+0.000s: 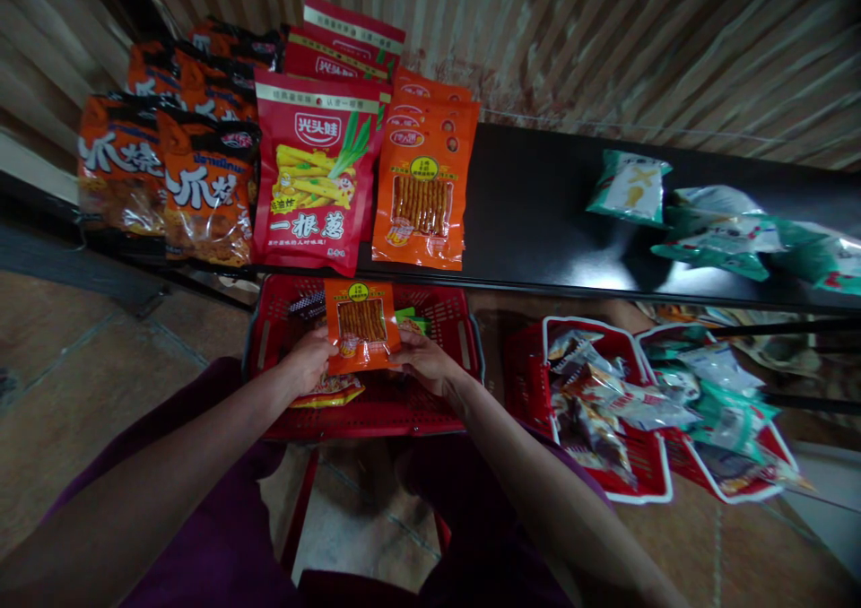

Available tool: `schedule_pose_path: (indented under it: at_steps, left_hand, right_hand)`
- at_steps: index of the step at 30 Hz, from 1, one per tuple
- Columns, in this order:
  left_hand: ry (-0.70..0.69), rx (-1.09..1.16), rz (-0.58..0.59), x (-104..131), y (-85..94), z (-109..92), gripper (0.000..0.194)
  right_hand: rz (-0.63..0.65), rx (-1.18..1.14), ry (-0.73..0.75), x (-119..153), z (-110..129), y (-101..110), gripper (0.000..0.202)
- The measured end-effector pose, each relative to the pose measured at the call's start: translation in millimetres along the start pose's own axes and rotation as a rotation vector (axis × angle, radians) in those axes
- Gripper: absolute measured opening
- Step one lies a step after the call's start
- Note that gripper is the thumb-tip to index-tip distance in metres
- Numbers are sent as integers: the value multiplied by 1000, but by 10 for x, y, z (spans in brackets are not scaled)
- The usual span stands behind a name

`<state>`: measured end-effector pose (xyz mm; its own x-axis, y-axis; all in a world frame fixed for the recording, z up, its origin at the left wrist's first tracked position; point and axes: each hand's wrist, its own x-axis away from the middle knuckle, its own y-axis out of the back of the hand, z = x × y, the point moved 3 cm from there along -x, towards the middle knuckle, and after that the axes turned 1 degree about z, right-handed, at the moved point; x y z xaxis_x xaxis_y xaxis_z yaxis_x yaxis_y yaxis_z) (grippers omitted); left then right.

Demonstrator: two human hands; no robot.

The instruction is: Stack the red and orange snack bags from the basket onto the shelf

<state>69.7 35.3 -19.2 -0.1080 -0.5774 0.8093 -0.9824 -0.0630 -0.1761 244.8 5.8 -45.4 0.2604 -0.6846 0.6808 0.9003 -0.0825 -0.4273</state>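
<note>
Between my two hands is an orange snack packet (361, 325) with a clear window showing brown sticks. My left hand (313, 359) grips its left edge and my right hand (421, 361) its lower right edge. Both hold it over a red plastic basket (430, 415), where a yellow-and-red packet (329, 393) and a few other packs lie partly hidden. On the black shelf just beyond stands a row of matching orange packets (425, 186). To their left are red snack bags (319, 173) with yellow sticks pictured, then several orange-and-black bags (208, 186).
Green-and-white bags (632, 186) lie on the right part of the black shelf (531, 195). Below it, two red baskets with white rims (665, 473) hold mixed snack bags. Corrugated sheeting (605, 43) rises behind the shelf. The floor is tiled (54, 321).
</note>
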Motion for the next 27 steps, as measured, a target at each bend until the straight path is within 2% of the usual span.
schedule_pose_path:
  at_steps: [19,27]
  left_hand:
    - [3,-59,33,-31,45,43,44]
    - [14,-85,50,-41,56,62,36]
  right_hand:
    - [-44,13,-7,56,86,-21,25]
    - [-95,28,5,31,45,27,22]
